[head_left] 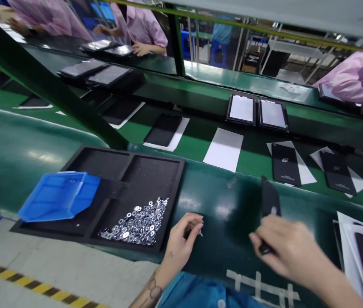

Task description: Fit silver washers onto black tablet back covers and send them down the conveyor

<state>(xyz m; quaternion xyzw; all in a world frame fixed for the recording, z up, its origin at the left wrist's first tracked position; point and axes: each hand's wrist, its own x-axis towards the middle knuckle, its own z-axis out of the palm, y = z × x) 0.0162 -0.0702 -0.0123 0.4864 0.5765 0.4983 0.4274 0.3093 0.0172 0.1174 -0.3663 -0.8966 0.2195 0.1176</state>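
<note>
My right hand (284, 244) is wrapped round a black tablet (269, 199), raised nearly edge-on over the green bench and blurred by motion. Close to the foam tray's right edge, my left hand (183, 239) is closed in a pinch. A tiny pale bit shows at its thumb tip, too small to name. Beside that hand lies a black divided foam tray (178, 184). Shiny small metal rings (141, 224) are heaped in its near right compartment. A blue plastic bin (56, 194) rests tilted across the tray's left part.
Beyond the bench runs a green belt (194, 137) with black tablets (286, 164) on white sheets and one bare white sheet (223, 149). Lit tablets (241, 109) stand on the far side. A green post (49, 90) slants at left. Co-workers in pink sleeves (351, 70) sit opposite. Papers (358, 252) lie at right.
</note>
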